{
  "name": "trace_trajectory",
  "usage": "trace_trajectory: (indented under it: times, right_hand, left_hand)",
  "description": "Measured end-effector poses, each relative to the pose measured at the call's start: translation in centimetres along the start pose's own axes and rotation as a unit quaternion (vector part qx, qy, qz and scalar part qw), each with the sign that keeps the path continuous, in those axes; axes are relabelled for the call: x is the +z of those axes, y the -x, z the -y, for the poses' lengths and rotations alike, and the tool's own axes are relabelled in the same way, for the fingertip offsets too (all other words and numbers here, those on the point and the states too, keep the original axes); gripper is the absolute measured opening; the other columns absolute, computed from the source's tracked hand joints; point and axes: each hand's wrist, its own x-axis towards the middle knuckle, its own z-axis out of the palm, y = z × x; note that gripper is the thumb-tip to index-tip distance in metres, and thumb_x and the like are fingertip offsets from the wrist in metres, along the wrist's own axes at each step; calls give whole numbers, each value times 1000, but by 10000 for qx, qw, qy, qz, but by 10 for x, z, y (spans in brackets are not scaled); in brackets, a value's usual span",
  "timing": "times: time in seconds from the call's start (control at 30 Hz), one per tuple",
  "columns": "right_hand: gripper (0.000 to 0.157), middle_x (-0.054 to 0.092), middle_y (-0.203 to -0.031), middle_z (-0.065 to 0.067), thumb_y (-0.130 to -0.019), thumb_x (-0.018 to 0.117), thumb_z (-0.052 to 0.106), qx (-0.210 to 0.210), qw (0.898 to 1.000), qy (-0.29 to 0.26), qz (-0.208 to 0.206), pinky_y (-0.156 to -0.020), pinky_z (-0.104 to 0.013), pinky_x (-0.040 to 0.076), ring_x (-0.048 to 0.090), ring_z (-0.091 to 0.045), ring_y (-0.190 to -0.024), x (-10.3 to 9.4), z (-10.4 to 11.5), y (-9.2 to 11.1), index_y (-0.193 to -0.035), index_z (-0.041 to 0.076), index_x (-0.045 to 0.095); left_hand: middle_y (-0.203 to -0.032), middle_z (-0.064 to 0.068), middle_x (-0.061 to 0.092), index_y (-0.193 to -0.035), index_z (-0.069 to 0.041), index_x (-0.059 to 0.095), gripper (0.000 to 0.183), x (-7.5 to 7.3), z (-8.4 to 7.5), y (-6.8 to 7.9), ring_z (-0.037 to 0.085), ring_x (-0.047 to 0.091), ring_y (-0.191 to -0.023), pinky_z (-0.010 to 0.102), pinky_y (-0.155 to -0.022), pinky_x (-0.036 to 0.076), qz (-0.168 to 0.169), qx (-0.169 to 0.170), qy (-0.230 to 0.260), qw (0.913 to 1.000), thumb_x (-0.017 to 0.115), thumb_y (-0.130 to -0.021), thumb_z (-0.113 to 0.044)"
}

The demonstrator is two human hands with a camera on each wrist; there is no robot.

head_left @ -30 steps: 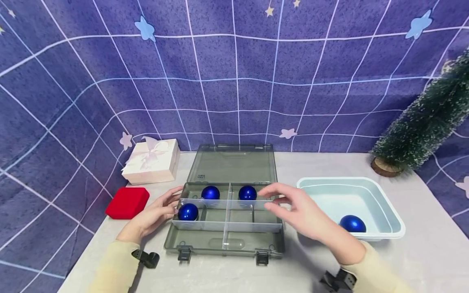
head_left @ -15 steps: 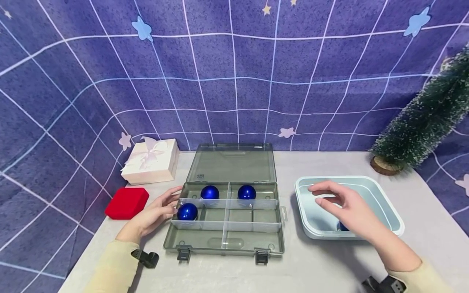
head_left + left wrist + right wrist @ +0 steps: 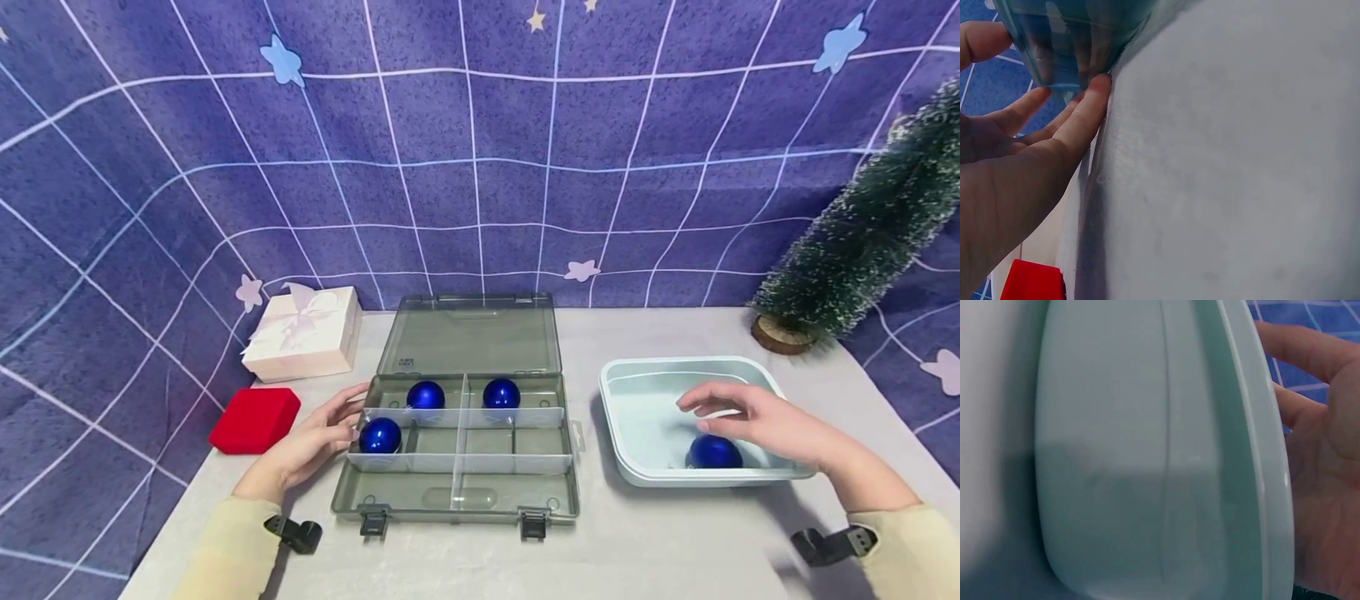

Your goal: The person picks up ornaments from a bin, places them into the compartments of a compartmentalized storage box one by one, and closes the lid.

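My left hand [image 3: 311, 442] touches the left side of an open clear-grey compartment box [image 3: 517, 487] with relaxed fingers. In the left wrist view, its fingers [image 3: 1079, 122] rest against the box's wall. Shiny blue baubles sit in the box: one at back left [image 3: 425, 395], one at back right [image 3: 502, 393] and one at middle left [image 3: 380, 436]. My right hand [image 3: 757, 425] hovers over the pale blue tub [image 3: 637, 477], fingers slightly bent and holding nothing. Below its thumb a blue bauble [image 3: 716, 452] lies in the tub. The right wrist view shows mostly the tub's outer wall.
A red box [image 3: 255, 421] and a pale gift box [image 3: 303, 333] with a ribbon stand left of the compartment box. Its lid [image 3: 468, 333] lies open towards the back. A small artificial tree [image 3: 862, 233] on a wooden base rises behind the tub at right.
My right hand has let go of the bauble at the box's back right and moved rightward to above the tub. The left hand stays at the box's side.
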Motion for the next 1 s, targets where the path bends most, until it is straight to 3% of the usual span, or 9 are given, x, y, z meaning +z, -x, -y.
trace_trajectory:
  times: [0.17, 0.47, 0.77, 1.0]
  right_hand:
    - [32, 69, -121, 0, -94, 70, 5, 128, 9965, 279, 781, -87, -27, 53, 64, -10, -109, -11, -11, 3, -124, -1, 64]
    - [37, 70, -117, -8, -87, 77, 7, 91, 9875, 572, 1466, -87, -30, 55, 65, -10, -106, -15, -14, 6, -121, -5, 65]
    - [39, 70, -114, -10, -82, 80, 4, 111, 9885, 606, 1383, -84, -29, 55, 63, -5, -103, -11, -12, 7, -118, -4, 66]
    - [40, 69, -114, -7, -82, 84, 10, 90, 9937, 1012, 476, -83, -24, 53, 62, -3, -105, -6, -2, 0, -118, 6, 66]
  left_hand:
    - [-162, 32, 13, -162, -5, 16, 83, -1, 2, 1, 6, 48, -129, 27, -102, 45, 5, 84, -20, 10000, 57, -90, 0]
    - [-162, 31, 15, -162, -5, 15, 84, 0, 0, 1, 14, 42, -134, 27, -103, 44, -57, 20, -129, 9999, 57, -89, -1]
    - [-162, 31, 16, -162, -5, 15, 84, 0, -1, 1, 18, 40, -136, 28, -103, 44, -25, 6, -92, 10000, 57, -89, -2]
    - [-162, 29, 16, -162, -5, 13, 86, -1, 1, 1, 34, 30, -145, 28, -103, 44, -48, -45, -155, 9999, 58, -89, -3]
